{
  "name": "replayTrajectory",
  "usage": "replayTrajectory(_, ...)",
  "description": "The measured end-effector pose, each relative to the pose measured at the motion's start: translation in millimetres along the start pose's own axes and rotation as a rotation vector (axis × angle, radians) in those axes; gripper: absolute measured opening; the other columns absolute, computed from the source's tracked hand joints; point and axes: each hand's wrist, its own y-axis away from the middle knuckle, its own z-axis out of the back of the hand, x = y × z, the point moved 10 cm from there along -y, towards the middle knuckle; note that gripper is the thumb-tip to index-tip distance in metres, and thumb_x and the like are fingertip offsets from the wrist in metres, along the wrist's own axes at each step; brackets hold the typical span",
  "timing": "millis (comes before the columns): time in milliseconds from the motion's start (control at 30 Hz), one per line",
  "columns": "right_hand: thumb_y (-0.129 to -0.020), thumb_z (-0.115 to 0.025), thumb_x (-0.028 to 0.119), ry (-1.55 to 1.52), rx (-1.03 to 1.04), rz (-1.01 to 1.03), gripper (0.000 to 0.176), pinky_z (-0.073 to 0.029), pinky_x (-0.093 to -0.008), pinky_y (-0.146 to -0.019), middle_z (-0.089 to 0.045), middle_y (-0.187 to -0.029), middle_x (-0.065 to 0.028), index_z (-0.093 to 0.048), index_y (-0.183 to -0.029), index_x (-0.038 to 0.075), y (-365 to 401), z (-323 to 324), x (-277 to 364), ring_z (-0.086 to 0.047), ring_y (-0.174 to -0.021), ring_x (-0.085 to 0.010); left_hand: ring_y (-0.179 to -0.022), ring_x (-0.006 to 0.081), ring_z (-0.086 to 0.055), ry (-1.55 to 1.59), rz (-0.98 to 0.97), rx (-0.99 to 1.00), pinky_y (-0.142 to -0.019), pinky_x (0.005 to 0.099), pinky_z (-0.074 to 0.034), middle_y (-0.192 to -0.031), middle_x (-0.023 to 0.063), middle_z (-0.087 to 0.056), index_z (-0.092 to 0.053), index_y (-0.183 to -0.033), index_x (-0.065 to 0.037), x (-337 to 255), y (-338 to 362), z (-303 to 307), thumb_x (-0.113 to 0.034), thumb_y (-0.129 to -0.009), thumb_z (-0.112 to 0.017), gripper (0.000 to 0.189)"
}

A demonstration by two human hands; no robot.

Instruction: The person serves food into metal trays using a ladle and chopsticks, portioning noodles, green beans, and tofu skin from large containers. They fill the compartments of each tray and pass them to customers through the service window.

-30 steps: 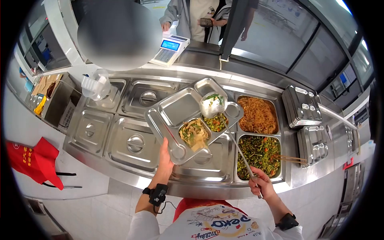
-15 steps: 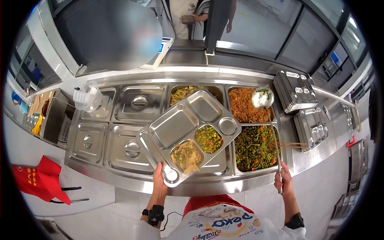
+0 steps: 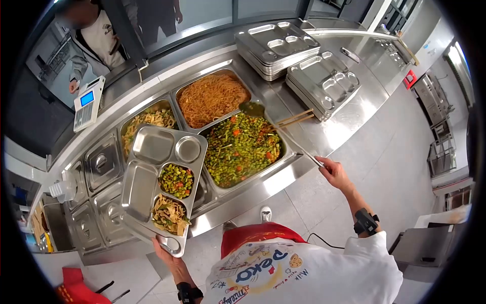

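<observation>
My left hand (image 3: 166,252) grips the near edge of a steel compartment tray (image 3: 147,175) held over the counter. Green beans (image 3: 176,181) fill one compartment and yellowish strips with greens (image 3: 169,214) fill another; the rest are bare. In my right hand (image 3: 331,171) is the end of a long-handled ladle (image 3: 283,131). Its bowl (image 3: 251,108) rests at the far edge of the pan of chopped green vegetables (image 3: 240,147), beside the pan of orange noodles (image 3: 210,99).
Another food pan (image 3: 147,119) lies behind the tray; lidded pans (image 3: 98,162) run to the left. Stacks of steel trays (image 3: 298,55) and chopsticks (image 3: 296,117) sit on the counter at right. A person (image 3: 96,43) stands beyond the counter by a payment terminal (image 3: 86,104).
The ladle swung from over the tray to the right, then dropped to the green vegetable pan's far edge. The tray came lower and left. My view turned right.
</observation>
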Motion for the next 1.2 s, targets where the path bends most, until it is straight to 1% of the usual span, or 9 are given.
replayTrajectory(100, -0.079, -0.056, 0.007, 0.047, -0.032, 0.211, 0.035, -0.046, -0.0315, -0.054, -0.06, -0.072, -0.0116, -0.058, -0.113, 0.013, -8.2, 10.2, -15.1, -0.058, -0.058, -0.0212, -0.111, 0.0258, -0.048, -0.045, -0.058, -0.069, -0.093, 0.0388, -0.04, -0.125, 0.0111, -0.047, -0.039, -0.126, 0.0, 21.5, 26.8, -14.6, -0.038, -0.091, -0.044, 0.053)
replayTrajectory(133, -0.078, -0.057, 0.009, 0.094, 0.017, 0.202, 0.036, -0.049, -0.0354, -0.06, -0.064, -0.088, -0.0115, -0.058, -0.113, 0.016, -12.1, 9.9, -14.8, -0.061, -0.068, -0.0286, -0.111, 0.0261, -0.048, -0.062, -0.057, -0.073, -0.094, 0.0387, -0.04, -0.125, 0.0111, -0.047, -0.038, -0.127, 0.0, 29.3, 35.0, -21.4, -0.038, -0.091, -0.043, 0.053)
replayTrajectory(467, -0.074, -0.061, 0.016, 0.52, -0.005, 0.436, 0.043, -0.048, -0.0365, -0.071, -0.054, -0.094, -0.0067, -0.052, -0.116, 0.022, -42.8, -24.1, -55.9, -0.055, -0.089, -0.0267, -0.109, 0.0258, -0.049, -0.012, -0.069, -0.073, -0.094, 0.0385, -0.04, -0.121, 0.0109, -0.05, -0.041, -0.124, 0.0, 53.8, 79.2, -68.9, -0.037, -0.091, -0.043, 0.05)
replayTrajectory(567, -0.072, -0.066, 0.019, 0.326, -0.066, 0.31, 0.048, -0.046, -0.0351, -0.077, -0.052, -0.098, -0.0073, -0.051, -0.118, 0.017, -59.4, -11.6, -44.9, -0.053, -0.092, -0.0244, -0.108, 0.0249, -0.051, -0.01, -0.087, -0.082, -0.093, 0.0375, -0.041, -0.119, 0.0106, -0.052, -0.044, -0.121, 0.0, 54.8, 78.0, -65.9, -0.037, -0.09, -0.045, 0.049)
replayTrajectory(767, -0.08, -0.064, 0.025, -0.716, -0.213, 0.115, 0.037, -0.045, -0.0295, -0.073, -0.053, -0.094, -0.0046, -0.055, -0.11, 0.005, -172.4, -40.4, -32.0, -0.052, -0.082, -0.0134, -0.1, 0.023, -0.055, 0.009, -0.019, -0.154, -0.088, 0.0358, -0.043, -0.109, 0.0088, -0.057, -0.052, -0.109, -0.001, 59.6, 66.7, -56.3, -0.038, -0.087, -0.05, 0.042)
replayTrajectory(867, -0.084, -0.059, 0.023, -0.876, -0.178, 0.059, 0.024, -0.045, -0.0289, -0.068, -0.056, -0.086, -0.0048, -0.059, -0.099, 0.004, -226.5, -69.1, -25.0, -0.053, -0.076, -0.0132, -0.097, 0.0218, -0.056, 0.026, 0.019, -0.199, -0.086, 0.0342, -0.045, -0.105, 0.0078, -0.058, -0.054, -0.104, -0.002, 57.3, 53.0, -42.5, -0.036, -0.086, -0.054, 0.038)
replayTrajectory(1000, -0.089, -0.05, 0.02, -0.494, -0.11, 0.007, 0.019, -0.043, -0.0259, -0.058, -0.057, -0.074, -0.0048, -0.058, -0.087, 0.003, -244.3, -85.9, 15.4, -0.054, -0.069, -0.0111, -0.096, 0.0211, -0.056, 0.056, 0.041, -0.251, -0.084, 0.0328, -0.045, -0.105, 0.008, -0.058, -0.054, -0.104, -0.003, 52.5, 27.4, -19.7, -0.034, -0.086, -0.055, 0.036)
replayTrajectory(1100, -0.09, -0.049, 0.021, -0.567, -0.087, 0.085, 0.022, -0.043, -0.026, -0.051, -0.056, -0.068, -0.0047, -0.056, -0.082, 0.001, -258.4, -68.7, 34.3, -0.055, -0.06, -0.0115, -0.095, 0.0207, -0.056, 0.095, 0.072, -0.257, -0.083, 0.0324, -0.045, -0.104, 0.0079, -0.058, -0.054, -0.105, -0.002, 48.8, 12.0, -14.6, -0.032, -0.086, -0.055, 0.035)
replayTrajectory(1200, -0.091, -0.047, 0.022, -0.418, -0.154, 0.159, 0.026, -0.042, -0.0252, -0.045, -0.053, -0.062, -0.005, -0.054, -0.079, 0.0, -255.1, -5.2, 119.6, -0.053, -0.052, -0.0109, -0.095, 0.0209, -0.055, 0.083, 0.081, -0.275, -0.082, 0.0325, -0.046, -0.104, 0.0088, -0.057, -0.052, -0.107, -0.001, 42.6, -3.1, -3.7, -0.031, -0.087, -0.054, 0.036)
